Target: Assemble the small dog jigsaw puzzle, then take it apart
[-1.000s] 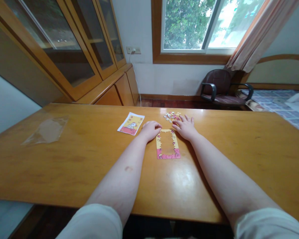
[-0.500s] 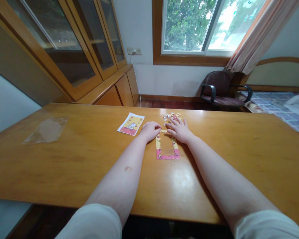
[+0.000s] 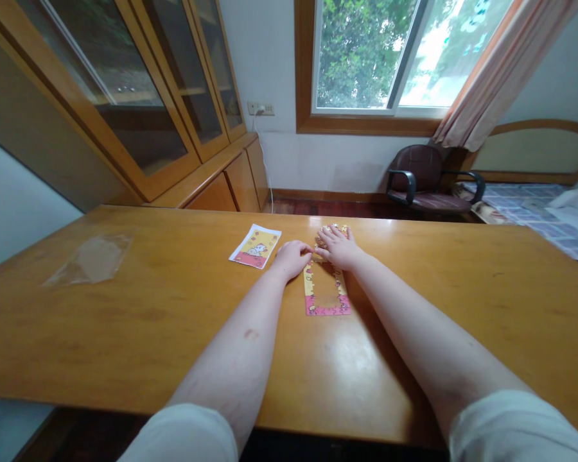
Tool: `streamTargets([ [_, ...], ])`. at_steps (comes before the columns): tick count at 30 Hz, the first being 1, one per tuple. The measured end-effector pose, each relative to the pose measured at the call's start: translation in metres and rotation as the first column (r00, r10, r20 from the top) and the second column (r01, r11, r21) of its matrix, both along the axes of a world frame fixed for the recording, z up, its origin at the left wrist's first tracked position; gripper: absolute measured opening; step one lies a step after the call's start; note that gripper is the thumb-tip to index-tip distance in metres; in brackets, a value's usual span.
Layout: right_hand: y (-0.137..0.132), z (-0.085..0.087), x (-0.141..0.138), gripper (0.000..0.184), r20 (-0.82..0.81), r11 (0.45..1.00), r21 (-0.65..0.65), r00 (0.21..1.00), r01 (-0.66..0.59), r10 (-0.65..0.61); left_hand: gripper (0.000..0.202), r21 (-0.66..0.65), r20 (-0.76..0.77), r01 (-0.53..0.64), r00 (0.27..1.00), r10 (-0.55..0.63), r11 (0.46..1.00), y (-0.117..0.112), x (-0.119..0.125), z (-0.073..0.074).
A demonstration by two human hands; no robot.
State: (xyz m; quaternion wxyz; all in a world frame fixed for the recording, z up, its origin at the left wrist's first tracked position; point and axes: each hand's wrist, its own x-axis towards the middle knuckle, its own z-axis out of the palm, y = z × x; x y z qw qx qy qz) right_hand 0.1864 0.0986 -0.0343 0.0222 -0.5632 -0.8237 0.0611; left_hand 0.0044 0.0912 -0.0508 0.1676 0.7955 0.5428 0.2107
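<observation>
A yellow-and-pink jigsaw frame [image 3: 325, 301], with only its border assembled, lies flat on the wooden table [image 3: 149, 321]. My left hand [image 3: 293, 255] rests curled at the frame's top left corner; whether it holds a piece is hidden. My right hand [image 3: 338, 246] lies flat with fingers spread over the pile of loose puzzle pieces [image 3: 340, 227] just beyond the frame, covering most of it. A printed reference card [image 3: 255, 246] with a white cartoon figure lies to the left of my left hand.
A crumpled clear plastic bag [image 3: 90, 258] lies at the table's far left. Behind the table stand a wooden cabinet with glass doors [image 3: 139, 96], a dark armchair [image 3: 421, 183] under the window, and a bed [image 3: 549, 205] at the right.
My right hand has slid left and forward from beside the frame onto the pile of loose pieces. My left hand has stayed at the frame's corner. The camera has tilted slightly.
</observation>
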Motion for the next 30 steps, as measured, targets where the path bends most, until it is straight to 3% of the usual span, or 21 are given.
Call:
streamTargets([
  [8, 0.006, -0.007, -0.004, 0.066, -0.002, 0.995, -0.062, 0.997, -0.076, 0.076, 0.025, -0.015, 0.058, -0.102, 0.993, 0.103, 0.995, 0.001, -0.001, -0.002],
  [14, 0.018, -0.005, 0.004, 0.066, 0.011, 0.997, -0.01, 0.997, 0.077, -0.077, 0.026, -0.031, 0.041, -0.127, 0.991, 0.128, 0.991, -0.001, 0.0, 0.002],
  [21, 0.012, -0.004, 0.005, 0.054, -0.103, 0.995, -0.021, 0.99, -0.096, 0.094, 0.026, -0.037, 0.026, -0.125, 0.992, 0.126, 0.991, -0.002, 0.0, 0.003],
  [30, 0.021, -0.005, -0.002, 0.054, -0.118, 0.998, -0.004, 0.991, -0.061, 0.06, 0.027, -0.024, -0.019, -0.124, 0.992, 0.124, 0.992, -0.001, 0.001, 0.002],
])
